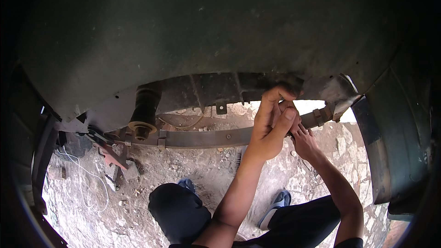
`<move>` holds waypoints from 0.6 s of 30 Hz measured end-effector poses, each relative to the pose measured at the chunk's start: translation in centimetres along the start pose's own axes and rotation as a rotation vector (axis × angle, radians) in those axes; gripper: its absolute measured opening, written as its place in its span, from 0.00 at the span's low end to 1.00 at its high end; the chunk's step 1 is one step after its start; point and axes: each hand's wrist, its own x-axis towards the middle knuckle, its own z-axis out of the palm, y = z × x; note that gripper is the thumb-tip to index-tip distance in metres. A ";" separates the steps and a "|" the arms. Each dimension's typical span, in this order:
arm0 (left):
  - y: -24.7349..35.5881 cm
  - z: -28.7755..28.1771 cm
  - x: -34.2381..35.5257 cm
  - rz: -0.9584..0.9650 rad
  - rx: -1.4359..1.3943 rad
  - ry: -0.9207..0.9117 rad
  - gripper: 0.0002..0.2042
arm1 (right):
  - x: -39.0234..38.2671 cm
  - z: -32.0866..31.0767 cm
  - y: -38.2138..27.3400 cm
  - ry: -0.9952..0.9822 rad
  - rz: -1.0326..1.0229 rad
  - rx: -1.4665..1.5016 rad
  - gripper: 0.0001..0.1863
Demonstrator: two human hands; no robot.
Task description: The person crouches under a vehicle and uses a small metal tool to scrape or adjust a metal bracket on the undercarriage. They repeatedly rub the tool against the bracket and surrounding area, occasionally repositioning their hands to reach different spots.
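Observation:
Under a dark vehicle body, a rusty leaf spring (206, 139) runs from left to right. My left hand (271, 131) is raised in front of its right half, with fingers curled in and thumb pressed against them. Whatever it pinches, if anything, is hidden; the index fingertip reaches the shadow below a dark frame rail (216, 89). Lower and to the right, my right hand (304, 144) has bent fingers at the spring's near edge. The left hand partly covers them, and what they grip cannot be made out. A metal clamp (320, 115) wraps the spring beyond both hands.
The wheel-arch panel (197, 32) curves close overhead. At left hangs a dark cylindrical stop (146, 110) with a tan washer. A reddish metal piece (112, 156), white cord (81, 181) and rubble lie lower left. Dark body panels (395, 138) bound the right side.

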 end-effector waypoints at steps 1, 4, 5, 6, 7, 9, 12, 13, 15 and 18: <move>0.0 0.0 -0.1 0.001 -0.004 0.006 0.13 | 0.0 -0.2 -0.1 -0.020 0.003 -0.001 0.28; 0.1 0.1 -0.3 0.004 -0.028 0.027 0.13 | -0.1 -0.9 -0.7 -0.086 0.006 -0.027 0.28; 0.2 0.1 -0.3 0.004 -0.038 0.035 0.13 | 0.0 -0.7 -0.7 -0.074 0.005 -0.016 0.28; 0.2 0.3 -0.2 0.018 -0.072 0.027 0.12 | 0.0 -0.5 -0.5 -0.061 0.008 -0.008 0.28; 0.2 0.5 -0.1 0.031 -0.106 0.019 0.12 | 0.0 -0.3 -0.4 -0.048 0.013 0.000 0.29; 0.0 0.5 0.0 0.059 -0.105 0.021 0.12 | 0.5 0.1 0.1 -0.035 0.007 -0.022 0.29; -0.3 0.5 -0.1 0.075 -0.070 0.042 0.13 | 1.9 0.1 0.5 0.003 -0.011 -0.030 0.30; 0.1 0.2 -0.1 0.070 -0.070 0.063 0.13 | 2.0 0.4 0.2 0.014 -0.018 -0.025 0.30; -0.2 0.0 0.0 0.059 -0.055 0.010 0.16 | 2.3 1.9 0.5 0.041 0.016 -0.112 0.29; 0.0 0.0 0.2 0.063 -0.009 -0.023 0.17 | 1.9 1.6 0.2 0.026 0.023 -0.118 0.30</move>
